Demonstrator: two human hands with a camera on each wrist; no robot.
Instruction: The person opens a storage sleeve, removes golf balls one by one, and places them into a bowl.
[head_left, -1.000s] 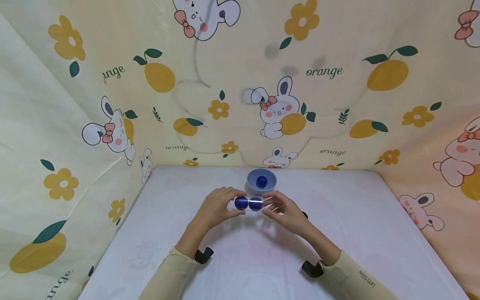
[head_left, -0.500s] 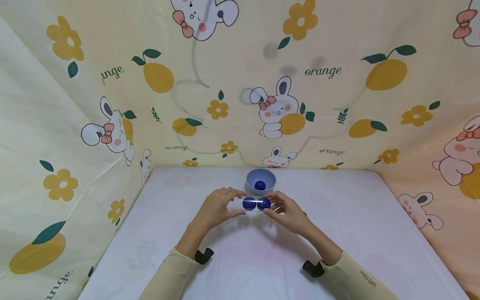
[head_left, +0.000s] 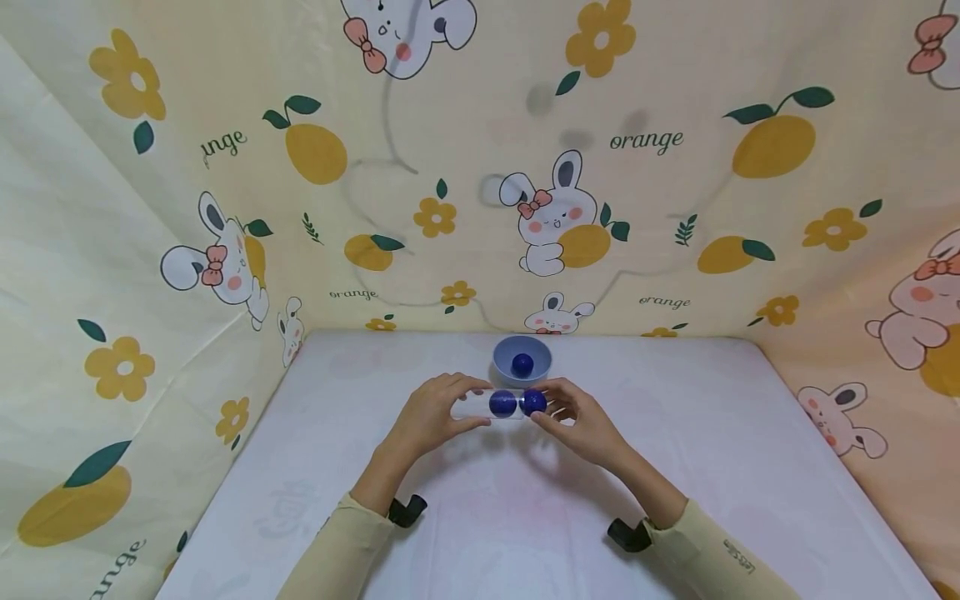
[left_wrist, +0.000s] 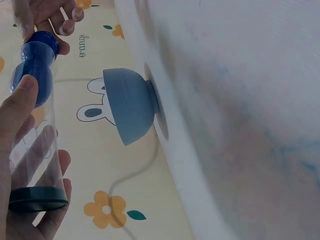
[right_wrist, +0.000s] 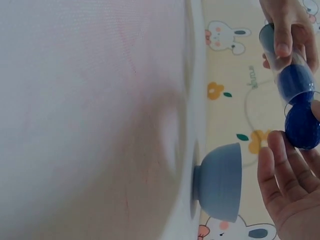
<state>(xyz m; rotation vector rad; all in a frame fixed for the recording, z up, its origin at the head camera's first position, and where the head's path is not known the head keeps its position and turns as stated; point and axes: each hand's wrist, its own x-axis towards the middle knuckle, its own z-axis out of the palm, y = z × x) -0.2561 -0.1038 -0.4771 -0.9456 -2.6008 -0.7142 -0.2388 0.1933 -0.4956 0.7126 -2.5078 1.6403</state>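
My left hand [head_left: 431,412] grips a clear tube [head_left: 468,406], which lies level above the table. Dark green or black, a cap [left_wrist: 39,200] covers the tube's left end. One dark blue ball [head_left: 502,404] is inside, towards the right end. A second blue ball [head_left: 534,402] is at the tube's right mouth, mostly outside it. Thumb and fingers of my right hand [head_left: 588,425] pinch this second ball; in the right wrist view the thumb is partly cut off. Just beyond the hands stands a light blue bowl [head_left: 504,358] with another blue ball [head_left: 522,365] in it.
The table [head_left: 480,517] has a white cover. Behind it hangs a patterned curtain [head_left: 465,108], which also runs along both sides. A small black camera mount [head_left: 407,511] is on the left wrist, and a similar black mount [head_left: 628,535] is on the right.
Both balls have slid rightwards along the tube, and the right one has come out at its mouth. My right hand has shifted slightly right. The ball in the bowl has rolled a little.
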